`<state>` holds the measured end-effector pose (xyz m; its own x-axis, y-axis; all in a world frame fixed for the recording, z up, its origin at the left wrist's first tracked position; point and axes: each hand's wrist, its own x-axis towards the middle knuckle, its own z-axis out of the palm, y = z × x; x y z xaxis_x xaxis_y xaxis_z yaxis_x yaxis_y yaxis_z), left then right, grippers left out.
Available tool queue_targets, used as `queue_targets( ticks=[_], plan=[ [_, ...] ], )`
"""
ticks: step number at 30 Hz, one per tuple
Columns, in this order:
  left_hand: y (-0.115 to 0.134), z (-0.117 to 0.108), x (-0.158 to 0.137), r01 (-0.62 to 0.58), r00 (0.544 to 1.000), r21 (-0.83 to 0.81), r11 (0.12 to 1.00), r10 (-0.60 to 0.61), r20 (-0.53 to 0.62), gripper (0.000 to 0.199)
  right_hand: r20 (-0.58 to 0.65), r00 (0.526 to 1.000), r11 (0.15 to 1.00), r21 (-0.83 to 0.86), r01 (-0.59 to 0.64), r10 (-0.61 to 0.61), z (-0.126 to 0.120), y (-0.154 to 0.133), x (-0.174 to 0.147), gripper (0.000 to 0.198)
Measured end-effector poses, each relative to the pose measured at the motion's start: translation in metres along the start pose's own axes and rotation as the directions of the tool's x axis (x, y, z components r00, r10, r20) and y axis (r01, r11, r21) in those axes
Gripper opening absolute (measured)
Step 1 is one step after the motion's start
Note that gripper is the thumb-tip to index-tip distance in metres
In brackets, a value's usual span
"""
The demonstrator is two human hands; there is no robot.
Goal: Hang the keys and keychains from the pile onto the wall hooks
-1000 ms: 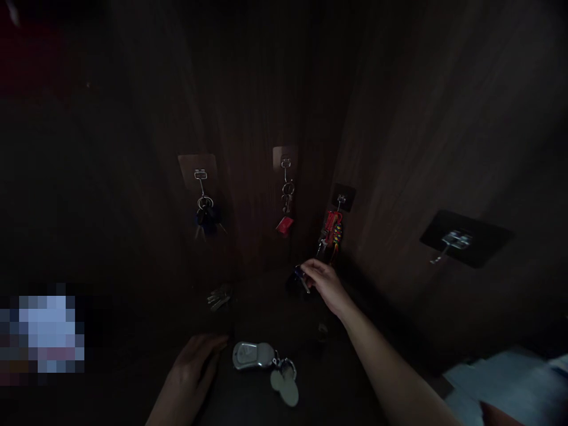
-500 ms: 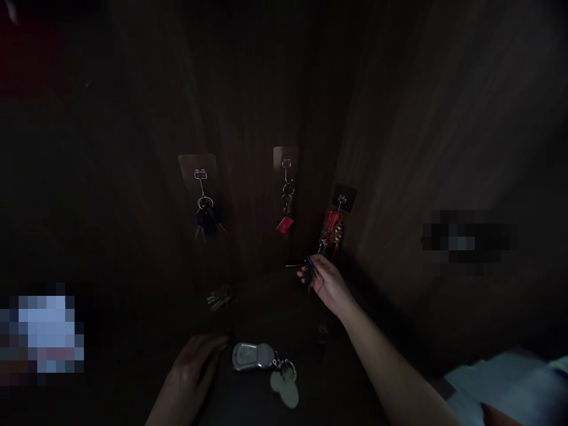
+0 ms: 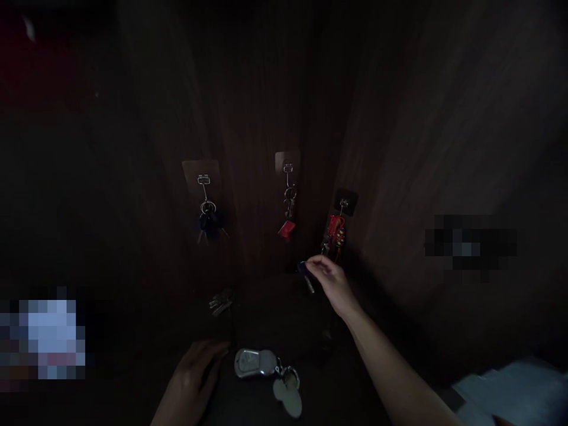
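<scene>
My right hand [image 3: 333,287] pinches dark blue-headed keys [image 3: 309,285] between thumb and fingers. One metal blade points down, and the fingers partly hide the rest. My left hand [image 3: 190,373] lies on the dark surface with its fingers stretched out, holding nothing. Just to its right is a silver remote fob [image 3: 255,362] with a ring and a pale rounded tag [image 3: 288,396]. Beyond the left hand lies a small bunch of loose keys [image 3: 220,303]. Close above my right hand, a red cord with a multicoloured braided charm [image 3: 340,235] hangs with keys from a hook.
On the dark wooden back wall, the left hook [image 3: 203,180] carries dark-headed keys [image 3: 208,222]. The middle hook [image 3: 288,169] carries small keys with a red tag [image 3: 286,229]. A side wall [image 3: 408,177] rises at right. A pale cloth-like thing [image 3: 523,393] is at lower right.
The keys in my right hand have turned, with a blade now hanging down instead of pointing left. My left hand stays in place; the view has shifted slightly.
</scene>
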<state>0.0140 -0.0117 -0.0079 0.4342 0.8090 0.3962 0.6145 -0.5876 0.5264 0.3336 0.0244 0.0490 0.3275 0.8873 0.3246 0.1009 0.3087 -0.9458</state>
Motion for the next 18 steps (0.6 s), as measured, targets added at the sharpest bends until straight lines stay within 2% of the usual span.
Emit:
queue_targets(
  ticks=[2,4,12,18],
  plan=[
    [-0.002,0.001,0.0,-0.005,1.0,-0.012,1.0,0.005,-0.005,0.024,0.014,0.993,0.983,-0.141,0.117,-0.117,0.001,-0.011,0.007,0.026],
    [-0.004,0.002,-0.001,0.002,1.0,-0.015,1.0,-0.002,0.006,0.024,0.05,0.983,0.964,-0.189,0.185,-0.179,0.002,-0.024,0.018,0.026],
    [-0.005,0.0,0.0,-0.005,1.0,-0.036,0.999,0.006,0.023,0.025,-0.034,0.918,0.908,-0.167,0.385,-0.396,0.025,-0.086,0.072,0.02],
    [-0.003,-0.003,0.001,-0.057,0.998,-0.045,0.997,0.058,0.018,0.026,-0.141,0.895,0.905,-0.116,0.41,-0.423,0.04,-0.119,0.103,0.016]
  ],
)
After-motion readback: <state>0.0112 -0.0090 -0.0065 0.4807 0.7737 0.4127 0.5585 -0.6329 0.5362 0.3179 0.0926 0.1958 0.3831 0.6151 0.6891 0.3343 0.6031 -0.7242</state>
